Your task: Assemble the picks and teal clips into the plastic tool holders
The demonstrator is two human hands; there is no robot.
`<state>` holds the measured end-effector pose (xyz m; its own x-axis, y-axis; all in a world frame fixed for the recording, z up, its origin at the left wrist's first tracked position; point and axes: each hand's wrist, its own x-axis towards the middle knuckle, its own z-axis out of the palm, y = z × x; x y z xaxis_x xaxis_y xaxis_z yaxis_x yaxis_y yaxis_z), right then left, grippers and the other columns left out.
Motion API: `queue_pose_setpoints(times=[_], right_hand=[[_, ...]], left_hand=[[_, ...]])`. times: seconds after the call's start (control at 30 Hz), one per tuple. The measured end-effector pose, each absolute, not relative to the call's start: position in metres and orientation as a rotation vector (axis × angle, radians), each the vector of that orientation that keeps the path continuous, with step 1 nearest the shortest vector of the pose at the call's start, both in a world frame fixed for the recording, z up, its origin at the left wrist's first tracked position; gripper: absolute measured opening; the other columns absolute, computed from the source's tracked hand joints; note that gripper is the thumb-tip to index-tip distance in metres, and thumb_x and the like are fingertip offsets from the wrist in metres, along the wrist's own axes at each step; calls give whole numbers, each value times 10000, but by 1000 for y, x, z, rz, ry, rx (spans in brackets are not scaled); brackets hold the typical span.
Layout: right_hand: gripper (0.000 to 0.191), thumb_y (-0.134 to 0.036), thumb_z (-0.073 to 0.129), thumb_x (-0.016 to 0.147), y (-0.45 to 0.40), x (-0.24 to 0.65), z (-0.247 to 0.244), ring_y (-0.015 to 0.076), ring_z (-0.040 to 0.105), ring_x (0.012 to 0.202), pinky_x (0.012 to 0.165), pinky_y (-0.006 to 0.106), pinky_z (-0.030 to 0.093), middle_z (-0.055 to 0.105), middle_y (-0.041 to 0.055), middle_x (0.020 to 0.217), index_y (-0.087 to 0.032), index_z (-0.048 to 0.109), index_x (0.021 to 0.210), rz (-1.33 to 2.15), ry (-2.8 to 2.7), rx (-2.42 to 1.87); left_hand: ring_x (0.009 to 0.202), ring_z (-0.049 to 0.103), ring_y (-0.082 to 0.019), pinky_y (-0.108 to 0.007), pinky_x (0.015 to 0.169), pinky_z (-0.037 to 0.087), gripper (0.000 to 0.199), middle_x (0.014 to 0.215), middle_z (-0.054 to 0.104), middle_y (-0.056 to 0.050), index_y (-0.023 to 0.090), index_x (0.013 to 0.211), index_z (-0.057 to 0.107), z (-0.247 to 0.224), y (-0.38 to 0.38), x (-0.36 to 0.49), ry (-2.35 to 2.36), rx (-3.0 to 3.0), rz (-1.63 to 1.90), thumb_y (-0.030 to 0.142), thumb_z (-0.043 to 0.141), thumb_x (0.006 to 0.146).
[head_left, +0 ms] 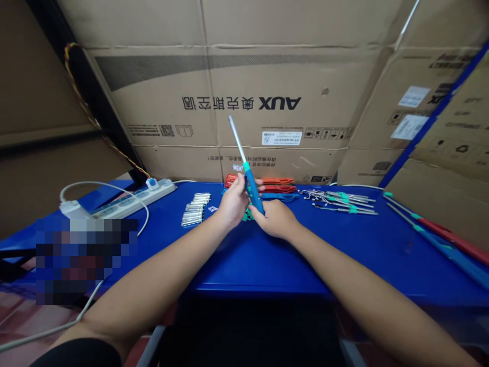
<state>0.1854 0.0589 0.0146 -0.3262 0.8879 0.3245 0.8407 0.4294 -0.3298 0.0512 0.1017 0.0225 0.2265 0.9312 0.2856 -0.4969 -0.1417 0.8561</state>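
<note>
A blue-handled tool (252,188) with a teal collar and a thin silver rod is held above the table, its rod tilted up and to the left. My left hand (234,205) wraps round the handle from the left. My right hand (278,218) grips the handle's lower end. Behind the hands lie red handle pieces (280,188) and a blue one (282,195). Small teal parts (248,215) show between the hands, partly hidden. Left of them is a row of silver cylinders (193,215).
Thin rods with wires (355,204) lie right of centre on the blue table (267,270). Red (454,237) and blue (446,250) rod tools lie at the far right. A white power strip (133,200) with a cable is at the left. Cardboard (237,66) stands behind.
</note>
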Motion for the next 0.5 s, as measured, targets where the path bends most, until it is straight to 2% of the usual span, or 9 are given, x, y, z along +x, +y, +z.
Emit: queue_pose_setpoints(times=[0.07,0.13,0.2,0.27,0.3,0.37,0.5], right_hand=[[379,-430,444,962,58,189,16,260,665,719,632,338,447,712,124,764,-182,670,788,129,-2238,-1486],[311,-398,445,959,57,191,15,262,669,768,661,344,469,713,132,838,-174,646,875,107,-2215,-1496],[255,-358,458,950,57,189,11,231,668,803,663,328,490,696,115,968,-177,566,1095,224,-2129,-1407],[419,-371,478,943,57,187,4,176,651,716,585,300,497,647,81,1059,-217,373,1318,544,-2001,-1227],[509,-399,495,936,58,186,2,145,622,635,526,281,482,622,57,1053,-247,283,1373,731,-1933,-1127],[611,-466,526,919,61,186,-2,90,514,496,434,243,414,578,4,968,-295,212,1414,1017,-1822,-983],[654,-596,526,903,65,186,-3,77,357,452,411,234,301,465,-65,714,-272,318,1433,1172,-1679,-921]], left_hand=[[915,706,-187,-314,826,545,440,976,720,-54,194,1047,582,25,104,47,482,1299,1366,583,658,855],[938,705,-192,-317,867,533,394,939,727,-47,184,985,589,27,107,44,531,1398,1400,497,749,806],[965,699,-197,-333,896,525,330,942,735,-56,176,929,578,27,109,43,584,1368,1389,451,734,833],[1007,687,-202,-346,901,523,298,1033,737,-79,176,942,571,27,108,42,594,1322,1330,445,682,879],[1019,682,-203,-345,900,523,294,1074,733,-88,175,953,570,27,108,42,597,1322,1297,443,671,888],[1001,680,-201,-346,889,524,296,1113,725,-100,172,957,568,27,106,42,624,1360,1254,447,659,897],[1017,668,-200,-342,924,509,257,1121,716,-100,170,965,583,25,102,47,688,1475,1222,414,646,912]])
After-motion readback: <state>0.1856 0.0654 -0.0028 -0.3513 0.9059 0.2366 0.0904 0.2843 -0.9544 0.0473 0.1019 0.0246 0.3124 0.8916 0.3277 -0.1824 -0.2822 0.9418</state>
